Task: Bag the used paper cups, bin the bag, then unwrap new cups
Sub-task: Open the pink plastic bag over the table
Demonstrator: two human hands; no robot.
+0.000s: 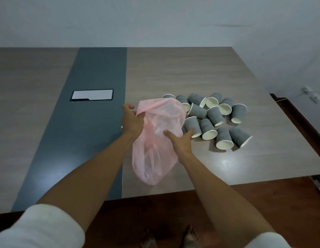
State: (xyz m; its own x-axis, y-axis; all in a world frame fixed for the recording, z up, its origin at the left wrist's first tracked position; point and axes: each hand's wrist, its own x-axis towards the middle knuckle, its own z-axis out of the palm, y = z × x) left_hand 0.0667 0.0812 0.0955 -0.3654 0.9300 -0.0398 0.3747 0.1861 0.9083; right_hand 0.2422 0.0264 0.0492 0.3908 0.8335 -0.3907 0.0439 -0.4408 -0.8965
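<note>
A: What does the bag look like?
B: The pink bag (155,140) is thin, see-through plastic, crumpled, hanging slack over the table (173,72) near its front edge, with its mouth turned up toward the cups.
A: Who has it?
B: The left hand (131,119) is clenched on the bag's rim at the upper left. The right hand (180,142) lies spread against the bag's right side, fingers loose, its fingertips close to the nearest cup.
A: And the cups?
B: The grey paper cups (214,117) have a wavy ribbed skin and pale insides. They lie scattered in a heap just right of the bag, most tipped on their sides, one at the back standing upright.
</note>
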